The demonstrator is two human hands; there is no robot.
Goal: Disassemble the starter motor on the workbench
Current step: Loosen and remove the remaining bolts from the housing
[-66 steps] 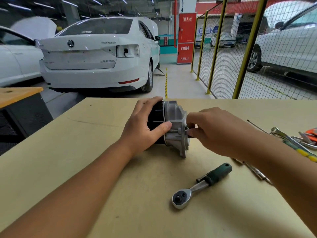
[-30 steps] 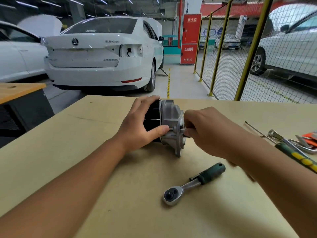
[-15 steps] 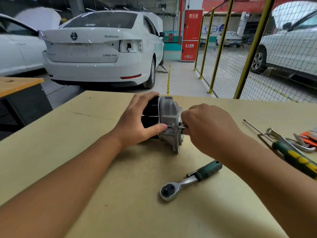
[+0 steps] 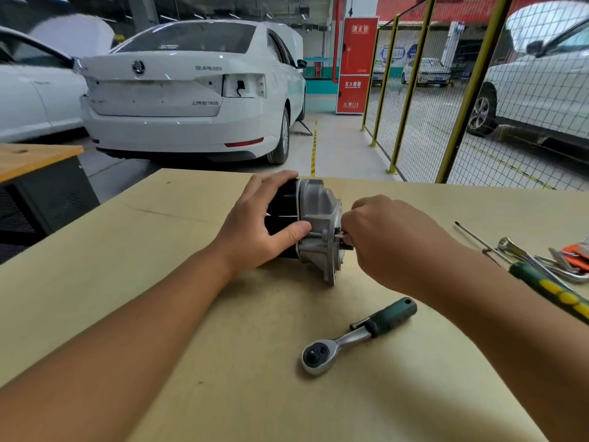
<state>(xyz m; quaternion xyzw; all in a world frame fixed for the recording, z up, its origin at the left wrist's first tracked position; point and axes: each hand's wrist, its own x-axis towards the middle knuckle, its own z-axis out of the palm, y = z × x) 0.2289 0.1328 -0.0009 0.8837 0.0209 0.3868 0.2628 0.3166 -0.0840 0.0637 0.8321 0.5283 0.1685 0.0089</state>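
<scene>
- At the middle of the workbench [image 4: 95, 282], I see the starter motor [image 4: 314, 224] lying on its side, its black cylindrical body pointing left and its grey aluminium end housing [image 4: 318, 215] facing right.
- My left hand [image 4: 261, 224] grips the black body, fingers curled over the top and the thumb pressed against the seam where the housing begins.
- My right hand [image 4: 392, 240] sits just right of that grip, its fingertips [image 4: 347, 239] pinching a small bolt [image 4: 339, 236] that sticks out of the housing flange.
- I cannot tell how far the bolt is out, since the fingers cover most of it.
- Below the right hand's pinch, nearer to me, a ratchet wrench [image 4: 357, 338] lies flat on the board, apart from both hands, with its green handle pointing up and right and its chrome head towards me.
- Well to the right of the pinch, past the forearm, lie a green and yellow screwdriver [image 4: 551, 290], a thin metal rod [image 4: 475, 239], some chrome spanners [image 4: 538, 260] and an orange-handled tool [image 4: 578, 252].
- Beyond the left hand's grip, off the bench, stands a white sedan [image 4: 191, 90]; beyond the right hand runs a yellow mesh fence [image 4: 459, 97].
</scene>
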